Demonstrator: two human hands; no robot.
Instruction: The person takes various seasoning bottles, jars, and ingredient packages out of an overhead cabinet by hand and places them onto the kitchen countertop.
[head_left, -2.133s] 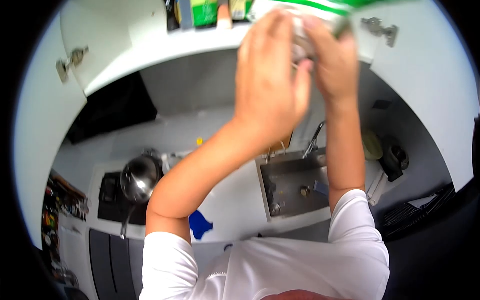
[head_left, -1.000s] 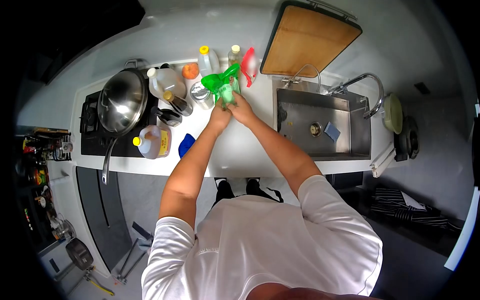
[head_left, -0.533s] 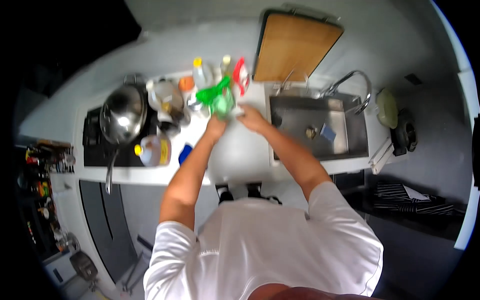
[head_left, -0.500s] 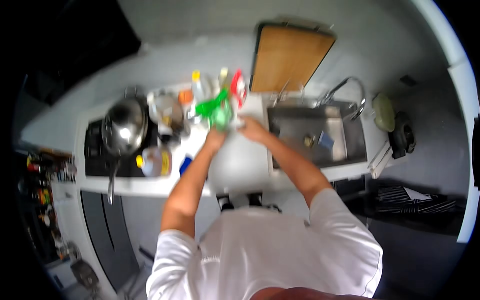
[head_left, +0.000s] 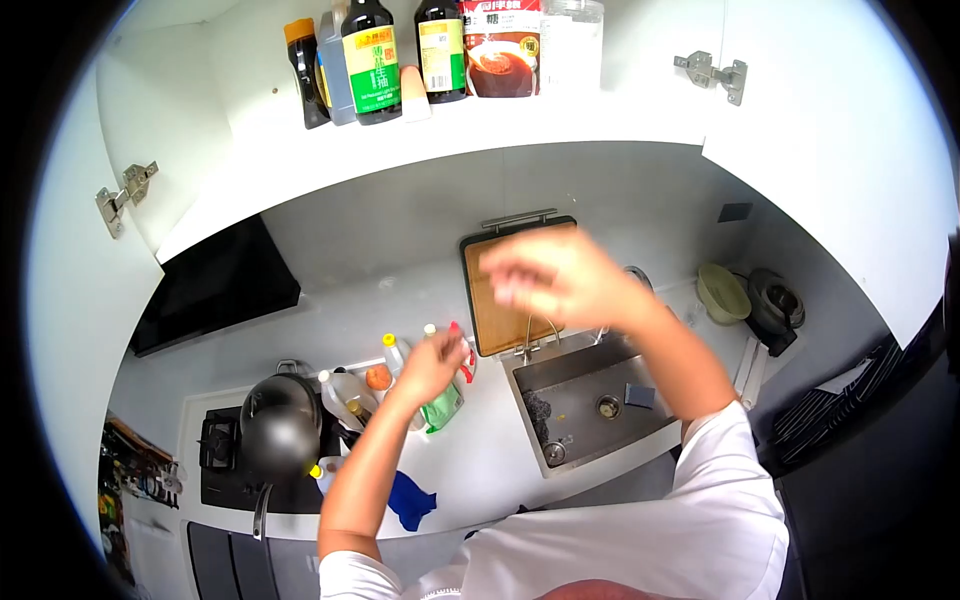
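My right hand (head_left: pixel 555 270) is raised in front of the wooden cutting board (head_left: pixel 492 308), its fingers apart and nothing in them. Lower and to the left, my left hand (head_left: pixel 432 362) is over the counter bottles, its fingers curled; whatever they may hold cannot be made out. Just below that hand stands a green bottle (head_left: pixel 442 408), partly covered. A red item (head_left: pixel 466 368) is close to its right side, and a yellow-capped bottle (head_left: pixel 392 352) to its left. Above, a cabinet shelf (head_left: pixel 450 130) bears dark sauce bottles (head_left: pixel 372 62) and a brown-red packet (head_left: pixel 502 50).
Open cabinet doors flank the view, the right one (head_left: pixel 840 130) at upper right. A steel wok (head_left: pixel 280 425) sits on the black stove (head_left: pixel 217 440). The sink (head_left: pixel 590 420) holds a blue-grey sponge (head_left: pixel 640 396). A blue cloth (head_left: pixel 408 500) lies near the counter edge.
The view has tilted up, bringing the open cabinet into sight. My right hand has risen from the counter to before the board. My left hand has lifted from beside the green bottle.
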